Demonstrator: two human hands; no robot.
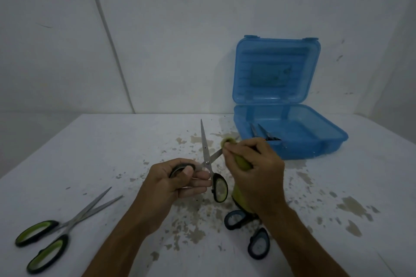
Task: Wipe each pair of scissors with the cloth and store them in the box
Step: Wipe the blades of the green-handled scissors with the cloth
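Note:
My left hand [177, 179] grips one black loop of an opened pair of scissors [206, 150]; one blade points up and the other loop hangs down. My right hand [256, 175] holds a yellow-green cloth [242, 163] wrapped round the second blade, which is mostly hidden. The open blue box [315, 141] stands at the back right with one pair of scissors [264, 134] inside. A green-handled pair [56, 229] lies open at the front left. A blue-handled pair [247, 231] lies under my right wrist, its blades hidden.
The white table [112, 153] has worn, flaked patches across its middle and right. The box lid [276, 69] stands upright against the white wall. A thin cable [108, 36] runs down the wall at the left.

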